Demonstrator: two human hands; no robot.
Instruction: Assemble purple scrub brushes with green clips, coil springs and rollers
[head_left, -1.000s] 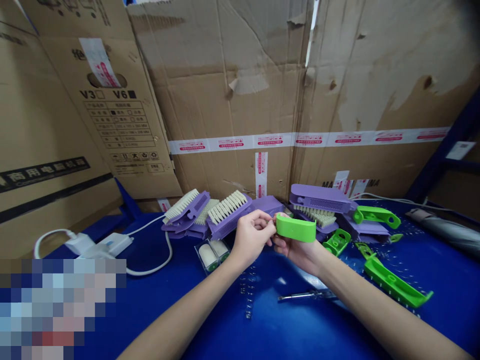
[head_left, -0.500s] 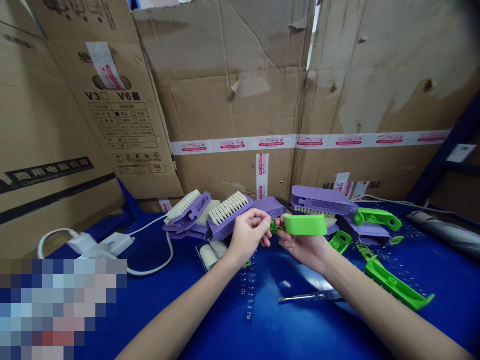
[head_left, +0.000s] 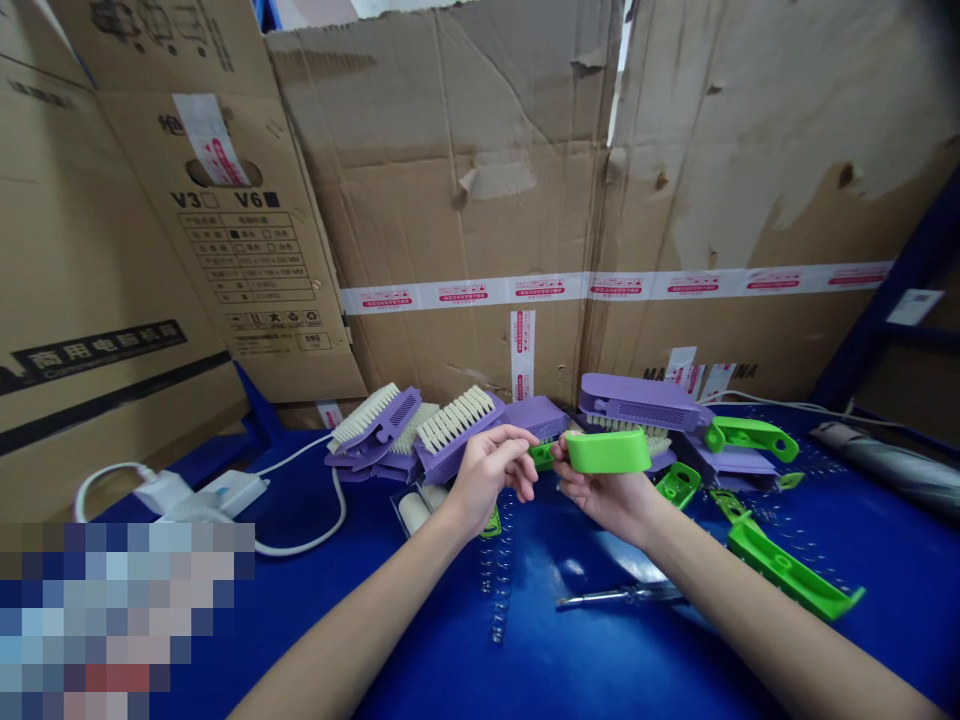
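My right hand [head_left: 600,495] holds a bright green plastic part [head_left: 609,452] with its curved side toward me. My left hand [head_left: 495,475] is just left of it, thumb and index finger close together, the other fingers curled; anything between its fingertips is too small to make out. Behind the gap between the hands lies a smaller green piece [head_left: 541,457]. Purple brush heads with cream bristles [head_left: 459,418] are piled behind my left hand, and another purple piece [head_left: 641,400] rests behind the held part. A screwdriver [head_left: 622,595] lies below my right hand.
More green parts [head_left: 795,570] and clear springs or coils [head_left: 500,580] lie on the blue table [head_left: 420,640]. A white power strip with cable [head_left: 225,493] is at left. Cardboard sheets [head_left: 465,200] stand behind. A plastic-wrapped roll [head_left: 885,460] lies at right.
My left hand has drawn slightly left, away from the green part, and its fingers have loosened a little. My right hand still holds the part in nearly the same place.
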